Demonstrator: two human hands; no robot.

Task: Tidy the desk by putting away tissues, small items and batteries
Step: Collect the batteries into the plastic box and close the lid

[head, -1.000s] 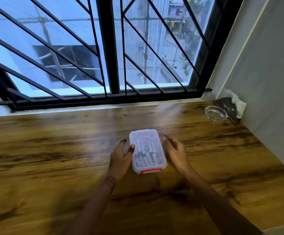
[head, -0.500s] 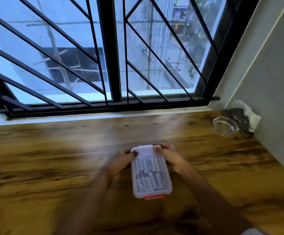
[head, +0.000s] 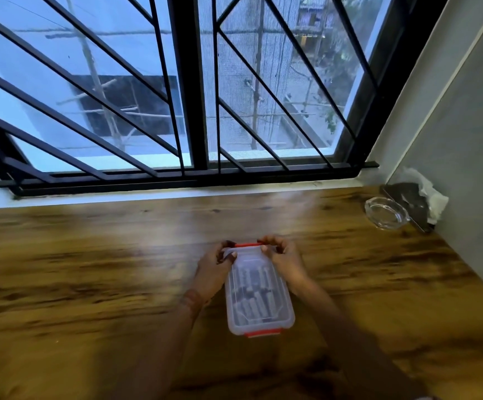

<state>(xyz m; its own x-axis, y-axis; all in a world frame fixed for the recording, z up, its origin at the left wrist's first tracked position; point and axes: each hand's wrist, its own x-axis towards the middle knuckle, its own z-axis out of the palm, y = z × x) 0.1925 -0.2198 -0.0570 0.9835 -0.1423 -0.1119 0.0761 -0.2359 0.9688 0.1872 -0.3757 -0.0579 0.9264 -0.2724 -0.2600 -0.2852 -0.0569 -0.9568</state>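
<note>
Head view: a person's left hand (head: 214,267) and right hand (head: 286,261) close on the far end of a clear plastic box (head: 259,313), which lies lengthwise at the middle of a wooden desk (head: 90,269) below a barred window (head: 188,82). Each grip is curled, with thumbs on the lid and fingertips hooked over the red latch (head: 247,244) at the far edge, apparently to press it home. A second red latch (head: 263,332) at the near end looks folded down. Through the lid a row of batteries (head: 253,293) shows, packed side by side (the cloudy plastic does not allow a count). In the desk's far right corner, well apart from the box, a glass ashtray (head: 386,212) sits just beside a dark holder (head: 407,197), with white tissue (head: 433,199) bunched against the wall.

The step in hand seems to be sealing the box. If the lid sits unevenly on the rim, the latch may not catch and could spring open when the box is lifted, spilling the batteries. Force applied only at the far end could also rock the near end up, or push the box along the smooth wood toward the window. A fingertip under the latch risks a pinch.
</note>
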